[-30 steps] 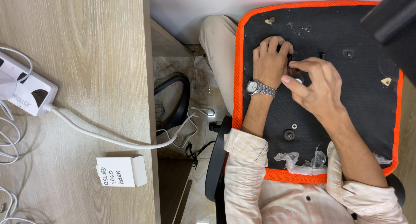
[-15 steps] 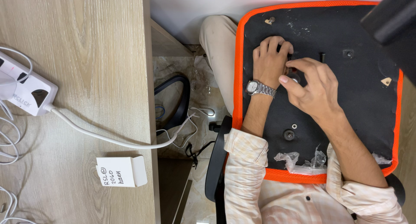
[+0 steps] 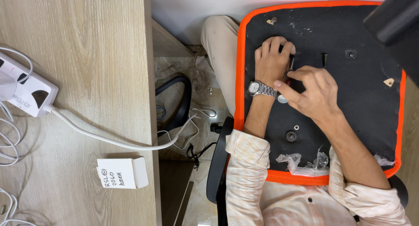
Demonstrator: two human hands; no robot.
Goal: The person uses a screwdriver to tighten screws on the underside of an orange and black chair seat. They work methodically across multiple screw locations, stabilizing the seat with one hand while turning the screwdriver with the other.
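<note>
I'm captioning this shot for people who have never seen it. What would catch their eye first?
The black mat with a bright orange border on the person's lap stands out at right. At its middle the left hand, a metal wristwatch at its wrist, and the right hand meet over a small tool. At far left, a white power strip lies on the wooden desk.

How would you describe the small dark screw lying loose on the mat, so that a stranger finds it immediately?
Start at the black mat with the orange border on the person's lap. Just beyond the knuckles of the right hand, toward the mat's far edge, lies the dark screw. Unlike the round fitting beside it, it is thin and straight, and no hand touches it.
</note>
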